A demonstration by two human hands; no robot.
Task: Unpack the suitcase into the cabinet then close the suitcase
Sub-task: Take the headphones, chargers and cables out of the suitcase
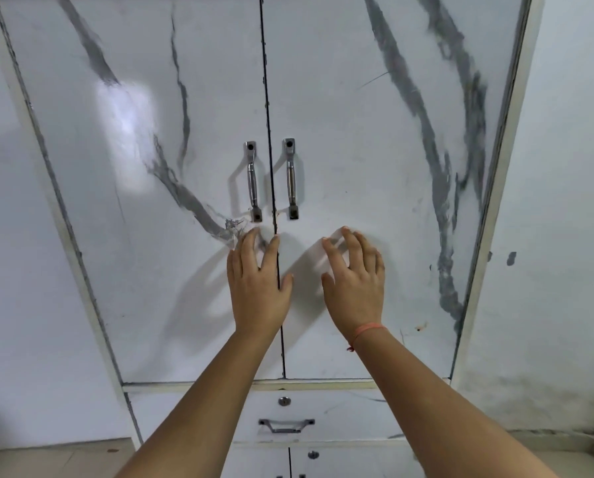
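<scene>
Cabinet (pixel 185 305): fills the view, straight ahead of the person. White marble-look finish with grey veins.
Upper pair of doors: left door (pixel 157 219) and right door (pixel 375 150) both closed, meeting at a thin dark seam. Contents hidden behind them; cannot tell what is inside.
Two upright chrome handles, left handle (pixel 252 181) and right handle (pixel 291 179), sit just beside the seam, one per door.

Left hand (pixel 257 288): just below the handles, laid across the seam, thumb over the right door. Fingers straight and spread, holding nothing.
Right hand (pixel 356 284): on the right door, beside the left hand, not touching it. Fingers spread, slightly bent, tips at the door face, holding nothing. Whether either palm presses flat cannot be told. Orange wristband (pixel 368 328) on this wrist.

Below the doors: drawer (pixel 340 415), closed, with a round lock (pixel 284 401) above a metal pull (pixel 286 426).
Lower doors (pixel 254 460) beneath the drawer, closed.
Pale wall (pixel 557 236) on either side of the cabinet.
</scene>
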